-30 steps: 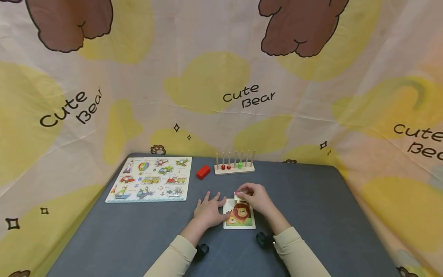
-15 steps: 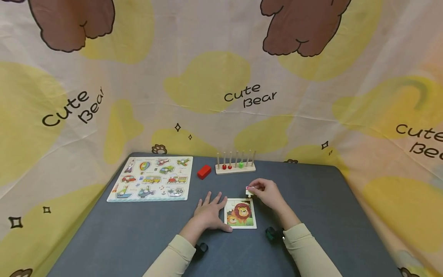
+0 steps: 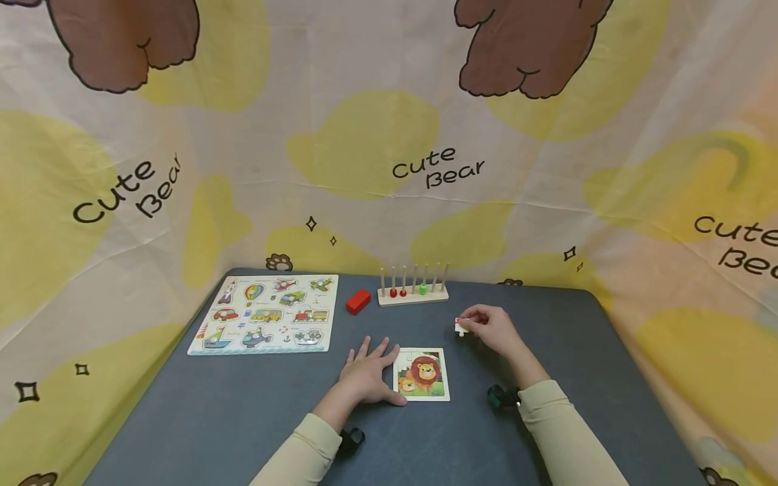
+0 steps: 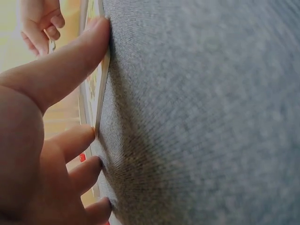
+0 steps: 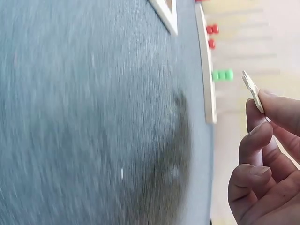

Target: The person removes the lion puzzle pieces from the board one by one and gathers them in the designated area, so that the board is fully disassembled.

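Note:
A small square lion jigsaw puzzle (image 3: 427,375) in a pale frame lies flat on the table. My left hand (image 3: 365,378) rests at its left side with spread fingers; in the left wrist view the thumb (image 4: 89,49) and a fingertip touch the frame's edge. Beyond the puzzle's upper right corner, my right hand (image 3: 495,331) pinches a jigsaw piece (image 3: 460,327) between thumb and finger. In the right wrist view the thin piece (image 5: 253,91) is seen nearly edge-on, above the table.
At the back left lies a white vehicle puzzle board (image 3: 261,315). Beside it is a red block (image 3: 358,302). A wooden peg rack (image 3: 413,295) with red and green beads stands at the back edge, before a printed cloth backdrop (image 3: 365,148).
My right hand has carried the jigsaw piece from the puzzle's top edge away to the right. My left thumb has slid off the picture down to the frame's lower left corner.

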Demonstrator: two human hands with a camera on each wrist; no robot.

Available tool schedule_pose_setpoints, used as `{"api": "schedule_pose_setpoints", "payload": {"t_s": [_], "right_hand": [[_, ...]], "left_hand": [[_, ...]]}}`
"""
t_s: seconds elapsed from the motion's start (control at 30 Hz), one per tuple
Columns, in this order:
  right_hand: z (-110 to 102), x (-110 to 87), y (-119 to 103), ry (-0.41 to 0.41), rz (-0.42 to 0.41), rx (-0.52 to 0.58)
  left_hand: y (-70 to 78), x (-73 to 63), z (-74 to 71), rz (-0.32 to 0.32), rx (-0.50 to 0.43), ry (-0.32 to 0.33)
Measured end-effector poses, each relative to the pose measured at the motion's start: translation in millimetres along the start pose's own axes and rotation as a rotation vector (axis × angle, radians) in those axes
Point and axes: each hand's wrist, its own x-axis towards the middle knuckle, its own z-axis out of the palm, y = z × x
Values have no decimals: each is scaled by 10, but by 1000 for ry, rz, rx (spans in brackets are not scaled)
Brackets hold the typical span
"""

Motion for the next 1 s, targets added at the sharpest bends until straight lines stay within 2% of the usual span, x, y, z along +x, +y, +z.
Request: {"api": "schedule_pose_setpoints", "payload": {"t_s": [0.23,0.47,1.0], "right_hand": [[-145,64,180,4,21,-25],[-182,124,346,4,39,-53],[-143,179,414,14,63,-178]], "left_hand": [[-17,-2,8,-1,-8,22],[-18,0,14,14,-3,26],[-43,7,13,29,0,36]]}}
